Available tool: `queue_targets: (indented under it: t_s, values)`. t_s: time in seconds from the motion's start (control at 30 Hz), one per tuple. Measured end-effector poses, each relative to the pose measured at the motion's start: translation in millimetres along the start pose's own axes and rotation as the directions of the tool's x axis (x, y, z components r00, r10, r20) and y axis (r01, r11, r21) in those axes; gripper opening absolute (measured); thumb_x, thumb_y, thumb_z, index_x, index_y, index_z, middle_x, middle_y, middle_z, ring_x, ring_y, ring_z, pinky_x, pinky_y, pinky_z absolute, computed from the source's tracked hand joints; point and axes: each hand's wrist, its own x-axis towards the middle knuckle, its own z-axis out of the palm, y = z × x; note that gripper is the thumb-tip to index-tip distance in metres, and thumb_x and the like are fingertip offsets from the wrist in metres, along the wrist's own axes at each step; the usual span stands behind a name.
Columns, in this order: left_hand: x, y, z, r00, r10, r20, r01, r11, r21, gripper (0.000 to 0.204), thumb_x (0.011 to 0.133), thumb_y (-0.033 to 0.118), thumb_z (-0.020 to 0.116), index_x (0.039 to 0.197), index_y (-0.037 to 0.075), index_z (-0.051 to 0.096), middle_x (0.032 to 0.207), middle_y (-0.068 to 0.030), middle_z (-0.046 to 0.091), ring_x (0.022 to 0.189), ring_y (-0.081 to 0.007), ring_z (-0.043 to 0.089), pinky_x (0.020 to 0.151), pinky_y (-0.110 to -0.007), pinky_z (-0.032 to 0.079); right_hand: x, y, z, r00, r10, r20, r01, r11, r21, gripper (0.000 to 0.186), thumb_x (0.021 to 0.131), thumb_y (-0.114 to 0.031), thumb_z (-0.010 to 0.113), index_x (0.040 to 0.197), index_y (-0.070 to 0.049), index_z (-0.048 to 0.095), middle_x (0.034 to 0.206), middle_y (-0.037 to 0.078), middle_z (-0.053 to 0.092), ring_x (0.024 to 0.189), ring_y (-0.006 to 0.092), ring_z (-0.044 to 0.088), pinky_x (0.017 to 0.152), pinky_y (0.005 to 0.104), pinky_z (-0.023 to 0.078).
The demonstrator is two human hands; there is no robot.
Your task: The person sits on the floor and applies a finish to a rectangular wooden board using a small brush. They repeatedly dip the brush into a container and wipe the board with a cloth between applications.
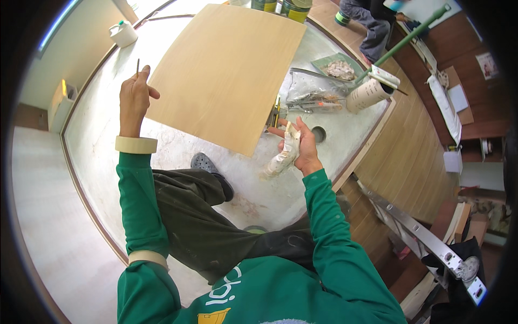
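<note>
The fingers of the left hand [135,100] gripped a thin stick [137,67]; the right hand [308,150] held a crumpled white pouch [285,155], right of the wooden board [226,70]. Light, even pressure on the pouch seemed advisable.

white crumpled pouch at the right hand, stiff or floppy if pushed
The pouch is probably floppy: its skin is wrinkled and it bends near the right hand. Its lumpy, uneven outline suggests it would not roll easily if pushed.

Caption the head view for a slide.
Left hand holding a thin dark stick, right hand a crumpled whitish packet, near a wood-toned board.
</note>
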Motion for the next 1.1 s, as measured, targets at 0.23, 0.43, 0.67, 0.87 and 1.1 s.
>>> queue_targets:
  t_s: [0.23,0.43,0.67,0.87,1.1]
  values:
    - [7,-50,-20,0.996,0.056,-0.071,-0.066,0.987,-0.145,0.054,0.097,0.042,0.051,0.111,-0.006,0.071,0.061,-0.0142,0.067,0.06,-0.0193,0.059,0.069,-0.032,0.048,11,-7,24,0.992,0.128,0.003,-0.126,0.978,-0.165,0.056,0.095,-0.053,0.06,0.13,-0.011,0.052,0.097,0.019,0.069,0.05,0.0164,0.059,0.046,0.0306,0.051]
    - [10,-65,-55,0.984,-0.075,-0.164,0.03,0.964,-0.264,0.056,0.097,0.041,0.054,0.113,-0.01,0.067,0.06,-0.0154,0.068,0.044,-0.0109,0.044,0.046,-0.026,0.038,19,-4,47,0.987,0.139,-0.077,-0.156,0.933,-0.325,0.044,0.094,-0.049,0.063,0.12,-0.014,0.057,0.091,0.009,0.068,0.049,0.0124,0.057,0.042,0.0283,0.048]
    - [3,-81,-82,0.949,-0.146,-0.28,0.04,0.936,-0.351,0.058,0.097,0.042,0.052,0.11,-0.012,0.067,0.063,-0.0148,0.068,0.046,-0.0103,0.044,0.049,-0.025,0.039,19,-5,61,0.965,0.136,-0.223,-0.222,0.878,-0.425,0.037,0.095,-0.044,0.064,0.118,-0.016,0.056,0.086,0.009,0.068,0.047,0.0116,0.056,0.04,0.0274,0.048]
    - [-2,-77,-90,0.937,-0.234,-0.259,0.114,0.907,-0.406,0.055,0.099,0.041,0.045,0.08,-0.004,0.071,0.071,-0.0182,0.071,0.08,-0.0251,0.066,0.089,-0.038,0.048,13,25,87,0.966,0.141,-0.217,-0.225,0.874,-0.43,0.04,0.092,-0.044,0.067,0.119,-0.016,0.056,0.09,0.01,0.067,0.047,0.012,0.055,0.04,0.0281,0.048]
    - [-1,-93,-101,0.905,-0.247,-0.347,0.081,0.9,-0.428,0.053,0.099,0.041,0.048,0.102,-0.008,0.066,0.07,-0.0181,0.071,0.058,-0.0159,0.053,0.062,-0.03,0.043,17,44,94,0.966,0.171,-0.194,-0.241,0.87,-0.43,0.041,0.093,-0.047,0.067,0.118,-0.017,0.054,0.081,0.005,0.063,0.047,0.011,0.055,0.04,0.0278,0.047]
